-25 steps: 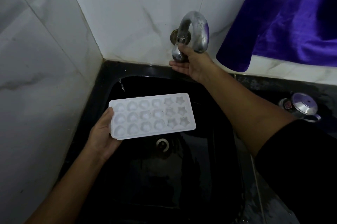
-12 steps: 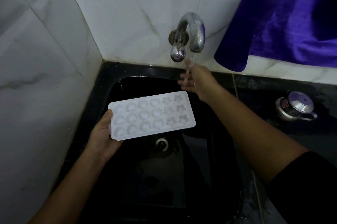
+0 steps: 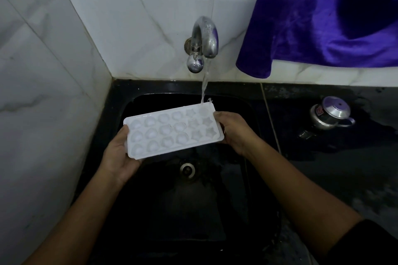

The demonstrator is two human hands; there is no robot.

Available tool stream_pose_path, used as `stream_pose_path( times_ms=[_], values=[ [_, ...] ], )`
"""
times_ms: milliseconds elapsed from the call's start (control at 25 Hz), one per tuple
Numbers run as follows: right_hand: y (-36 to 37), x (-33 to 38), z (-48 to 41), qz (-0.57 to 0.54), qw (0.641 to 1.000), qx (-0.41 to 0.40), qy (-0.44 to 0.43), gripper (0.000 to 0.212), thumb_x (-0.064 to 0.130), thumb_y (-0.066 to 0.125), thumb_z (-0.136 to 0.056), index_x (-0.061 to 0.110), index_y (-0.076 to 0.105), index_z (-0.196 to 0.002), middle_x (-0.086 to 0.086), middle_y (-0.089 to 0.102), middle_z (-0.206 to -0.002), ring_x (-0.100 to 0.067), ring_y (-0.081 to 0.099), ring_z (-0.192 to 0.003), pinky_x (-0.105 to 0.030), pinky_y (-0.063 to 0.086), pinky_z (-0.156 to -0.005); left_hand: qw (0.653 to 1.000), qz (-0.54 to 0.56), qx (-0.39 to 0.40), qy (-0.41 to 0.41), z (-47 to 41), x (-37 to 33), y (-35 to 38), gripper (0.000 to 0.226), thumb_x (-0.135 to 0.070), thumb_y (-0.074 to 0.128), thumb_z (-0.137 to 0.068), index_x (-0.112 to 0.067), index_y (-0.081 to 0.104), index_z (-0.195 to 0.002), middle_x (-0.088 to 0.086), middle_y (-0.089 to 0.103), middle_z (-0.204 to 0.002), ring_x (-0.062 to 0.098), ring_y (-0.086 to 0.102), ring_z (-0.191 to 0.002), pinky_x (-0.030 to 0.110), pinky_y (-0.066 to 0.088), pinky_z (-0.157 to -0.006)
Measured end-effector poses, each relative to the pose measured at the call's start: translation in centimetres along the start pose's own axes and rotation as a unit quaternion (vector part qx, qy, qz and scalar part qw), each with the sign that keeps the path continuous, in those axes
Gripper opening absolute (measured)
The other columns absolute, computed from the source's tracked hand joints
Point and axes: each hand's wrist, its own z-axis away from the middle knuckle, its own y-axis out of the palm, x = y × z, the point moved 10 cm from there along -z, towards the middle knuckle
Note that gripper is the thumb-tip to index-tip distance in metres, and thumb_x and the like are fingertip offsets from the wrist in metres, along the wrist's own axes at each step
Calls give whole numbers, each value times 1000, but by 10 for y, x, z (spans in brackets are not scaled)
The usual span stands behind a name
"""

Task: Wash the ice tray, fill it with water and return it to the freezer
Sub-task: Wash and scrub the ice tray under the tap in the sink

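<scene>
A white ice tray [image 3: 174,131] is held level with its open side up, above the black sink [image 3: 150,89], just far of the drain [image 3: 187,169]. The tray's left short end is gripped by the left hand [image 3: 118,157], with the thumb laid against the rim and the fingers curled beneath. The right short end is gripped by the right hand [image 3: 234,131], whose fingers are closed round the edge. A stream of water [image 3: 204,83] is seen falling from the chrome tap [image 3: 204,36] on the far tiled wall [image 3: 129,16] and landing in the tray's far right corner mould. Three rows of moulds are noted, with star shapes toward the right end. A purple cloth [image 3: 323,16] is hung at far right. A lidded metal pot [image 3: 329,113] is stood on the wet dark counter [image 3: 344,178], right of the sink.
</scene>
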Motion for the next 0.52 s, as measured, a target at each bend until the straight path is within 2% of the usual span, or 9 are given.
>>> stream_pose_path(
  times_ms=[120,200,280,440,520],
  values=[
    [-3,10,1,0,1000,-8,-12,25,21,53,-108,7,73,-112,-13,79,-107,-29,76,-97,-40,64,-76,1000,-14,6,15,-3,-8,7,53,-43,38,-110,-8,66,-139,15,70,-134,30,72,-116,41,65,-82],
    [-8,12,2,-4,1000,-15,-15,23,22,54,-108,10,74,-106,-12,79,-105,-28,76,-96,-40,64,-77,1000,-16,10,13,-4,-8,9,54,-43,38,-110,-8,56,-146,15,68,-137,30,70,-121,42,64,-85],
    [-13,13,1,-3,1000,-21,-20,23,22,55,-107,11,75,-104,-10,80,-102,-26,77,-92,-39,65,-74,1000,-13,11,8,-5,-5,13,53,-43,37,-111,-7,57,-145,15,70,-135,30,70,-119,42,64,-85],
    [-24,15,1,-9,999,-29,-33,25,23,56,-106,10,76,-107,-8,81,-98,-24,78,-88,-38,63,-71,1000,-8,12,10,-6,-2,27,52,-41,36,-111,-8,72,-131,16,72,-130,31,72,-115,45,64,-84],
    [-32,17,4,-14,999,-34,-41,25,22,56,-106,11,78,-101,-8,81,-95,-21,78,-82,-37,64,-72,1000,-17,12,10,-6,0,36,51,-41,35,-112,-8,67,-133,16,72,-130,32,71,-114,44,65,-83]
  ],
)
